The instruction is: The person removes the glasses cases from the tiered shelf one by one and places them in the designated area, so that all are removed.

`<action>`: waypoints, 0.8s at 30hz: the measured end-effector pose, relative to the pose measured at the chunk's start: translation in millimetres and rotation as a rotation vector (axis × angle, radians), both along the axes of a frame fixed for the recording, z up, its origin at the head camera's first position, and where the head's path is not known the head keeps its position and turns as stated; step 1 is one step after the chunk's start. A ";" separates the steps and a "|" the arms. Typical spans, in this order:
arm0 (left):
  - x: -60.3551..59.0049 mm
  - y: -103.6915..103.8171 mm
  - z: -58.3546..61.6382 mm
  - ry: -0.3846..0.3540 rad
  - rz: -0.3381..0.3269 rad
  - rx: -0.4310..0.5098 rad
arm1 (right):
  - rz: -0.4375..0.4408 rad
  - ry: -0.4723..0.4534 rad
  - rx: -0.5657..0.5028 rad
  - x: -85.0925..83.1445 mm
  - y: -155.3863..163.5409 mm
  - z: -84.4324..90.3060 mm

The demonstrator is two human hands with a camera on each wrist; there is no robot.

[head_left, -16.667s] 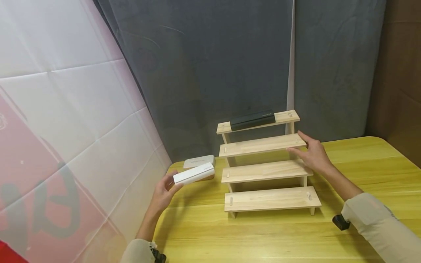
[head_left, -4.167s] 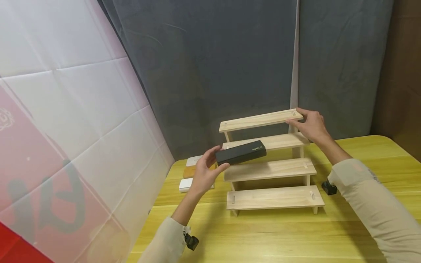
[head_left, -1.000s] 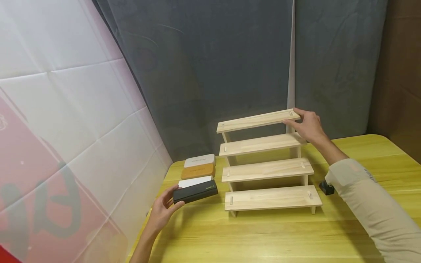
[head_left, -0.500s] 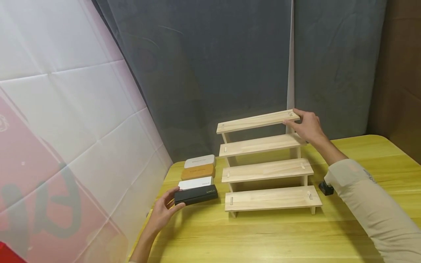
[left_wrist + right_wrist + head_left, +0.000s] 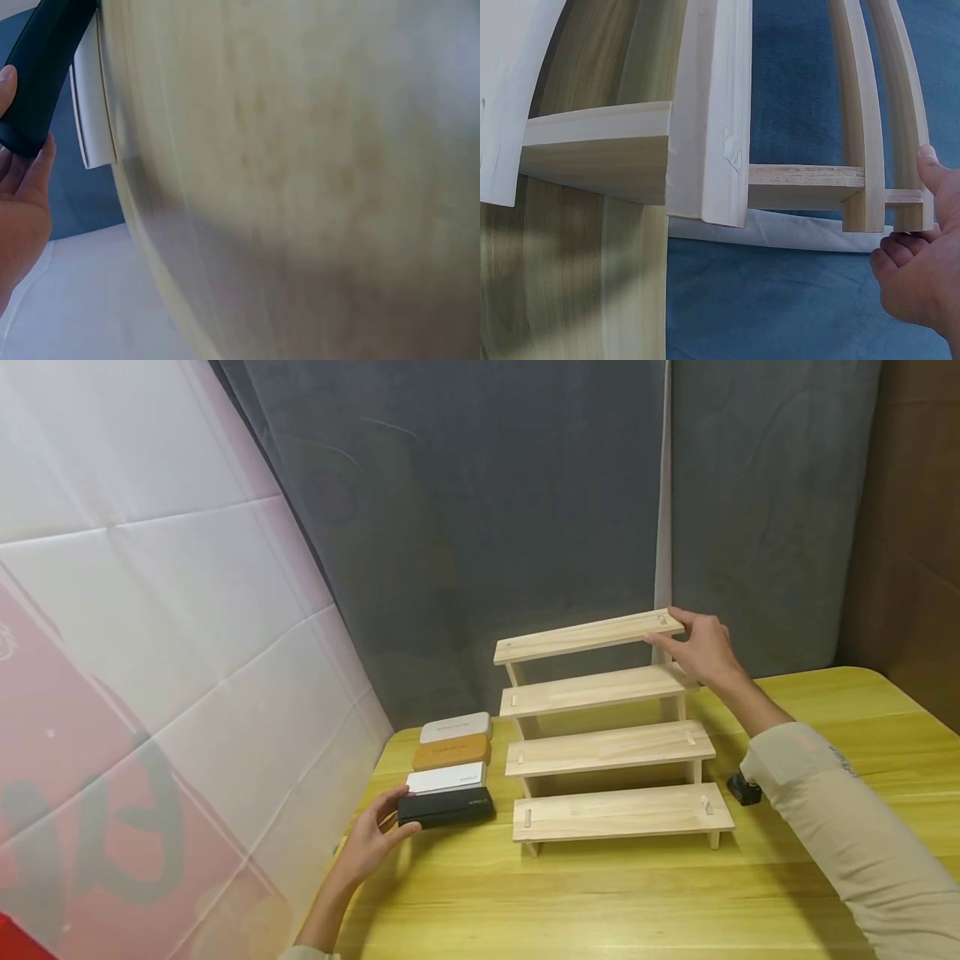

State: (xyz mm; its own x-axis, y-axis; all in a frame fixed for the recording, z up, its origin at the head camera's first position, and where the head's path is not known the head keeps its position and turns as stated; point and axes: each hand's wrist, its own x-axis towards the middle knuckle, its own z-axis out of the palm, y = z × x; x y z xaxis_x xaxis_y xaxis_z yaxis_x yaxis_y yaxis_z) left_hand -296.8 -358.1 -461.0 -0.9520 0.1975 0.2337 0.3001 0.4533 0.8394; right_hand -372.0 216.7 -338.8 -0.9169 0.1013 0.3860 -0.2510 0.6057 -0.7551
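On yellow wooden table, at left edge: black case lying flat, nearest of four cases in row, touching white case behind it; orange case and grey case farther back. Left hand at black case's left end, thumb and fingers pinching it. Right of row: four-tier wooden step shelf. Right hand grips right end of top tier, thumb on top, fingers curled beneath. Grey curtain behind.
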 end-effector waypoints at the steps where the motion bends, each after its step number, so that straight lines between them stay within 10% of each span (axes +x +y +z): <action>1: -0.9 -1.3 -0.3 -0.002 -0.005 -0.003 | -0.004 0.004 0.002 -0.2 0.1 -0.2; 7: -3.7 -5.4 2.0 -0.014 -0.002 -0.050 | 0.010 -0.009 -0.013 0.4 0.7 1.0; 24: 12.1 33.9 4.2 -0.188 0.325 -0.264 | 0.041 -0.049 -0.052 -0.4 3.4 0.8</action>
